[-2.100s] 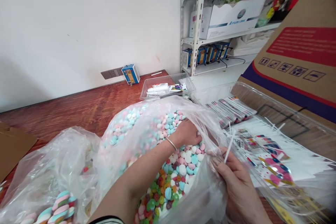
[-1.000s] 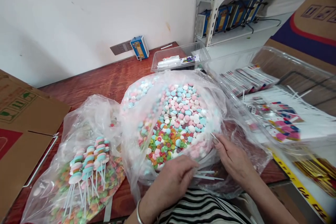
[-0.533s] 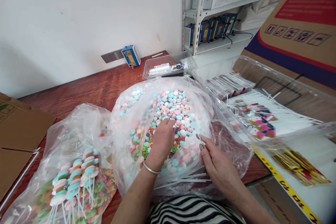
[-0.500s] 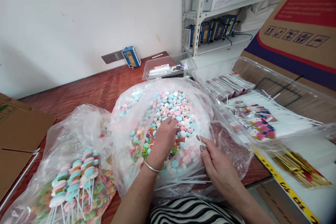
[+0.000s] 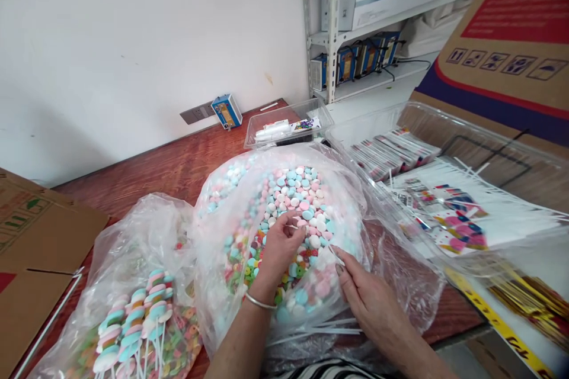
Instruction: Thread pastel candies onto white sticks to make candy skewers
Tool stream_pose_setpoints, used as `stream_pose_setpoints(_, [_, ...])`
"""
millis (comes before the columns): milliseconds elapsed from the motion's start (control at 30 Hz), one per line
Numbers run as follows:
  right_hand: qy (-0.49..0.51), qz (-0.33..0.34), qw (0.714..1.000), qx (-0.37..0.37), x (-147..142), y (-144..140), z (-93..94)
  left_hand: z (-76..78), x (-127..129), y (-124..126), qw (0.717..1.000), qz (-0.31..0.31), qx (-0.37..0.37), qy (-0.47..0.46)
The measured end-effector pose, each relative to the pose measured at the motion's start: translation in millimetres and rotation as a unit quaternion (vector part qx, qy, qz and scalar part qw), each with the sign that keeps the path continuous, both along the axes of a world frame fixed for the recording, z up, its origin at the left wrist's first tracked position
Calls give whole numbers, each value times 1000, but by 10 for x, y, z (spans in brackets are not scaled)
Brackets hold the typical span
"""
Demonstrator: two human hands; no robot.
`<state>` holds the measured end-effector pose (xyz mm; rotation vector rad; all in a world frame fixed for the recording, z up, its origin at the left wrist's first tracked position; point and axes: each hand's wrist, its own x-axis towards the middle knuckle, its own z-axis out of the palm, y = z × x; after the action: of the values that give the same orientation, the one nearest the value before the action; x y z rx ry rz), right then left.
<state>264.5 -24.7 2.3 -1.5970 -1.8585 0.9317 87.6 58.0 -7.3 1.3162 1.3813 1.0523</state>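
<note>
Pastel candies (image 5: 296, 201), pink, blue and white with some green and orange ones mixed in at the near side, fill a big clear plastic bag (image 5: 213, 260) sitting in the middle of the wooden table (image 5: 164, 160). The left hand (image 5: 280, 246) is down inside the bag, fingers curled over the pile, looks like it's pinching a piece, though I can't tell exactly which one. The right hand (image 5: 367, 299) is at the bag's near right edge, thumb and fingers closed on a thin white stick (image 5: 335, 254) that pokes up toward the candies. More white sticks (image 5: 329, 327) lie under the bag just near the right hand.

On the near left there's a second clear bag (image 5: 111, 260) with finished lollipops (image 5: 133, 320), pastel discs stacked on sticks, lying on loose colourful rings. A flattened cardboard box (image 5: 31, 237) sits at the far left edge. To the right is a big clear bin (image 5: 466, 130) with printed wrappers (image 5: 453, 219) inside. A small clear tray (image 5: 288, 127) sits at the far end by the wall, next to a little blue box (image 5: 226, 111). Metal shelving (image 5: 333, 23) stands far right.
</note>
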Motion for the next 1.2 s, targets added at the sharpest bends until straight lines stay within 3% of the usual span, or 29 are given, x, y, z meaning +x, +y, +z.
stream_pose_setpoints(67, [28, 19, 999, -8, -49, -3, 50, 61, -32, -68, 973, 36, -96, -209])
stream_pose_setpoints(133, [57, 41, 997, -9, -110, -4, 102, 109, -65, -152, 927, 75, -150, -336])
stream_pose_setpoints(200, [76, 58, 995, -8, -173, 6, 143, 145, -91, -245, 901, 93, -169, -389])
stream_pose_setpoints(267, [86, 71, 994, -15, -224, 24, 170, 177, -109, -334, 895, 77, -169, -405])
stream_pose_setpoints(467, [159, 87, 983, -8, -272, 54, 230, 223, -148, -443, 908, 23, -142, -393])
stream_pose_setpoints(600, [202, 61, 976, -55, -261, 12, 289, 182, -165, -433, 919, 52, -134, -366])
stream_pose_setpoints(833, [142, 84, 985, -41, -248, -39, 308, 78, -177, -442, 971, 92, -46, -214])
stream_pose_setpoints(1200, [109, 88, 988, -63, -283, 19, 305, 48, -133, -469, 987, 87, -4, -134])
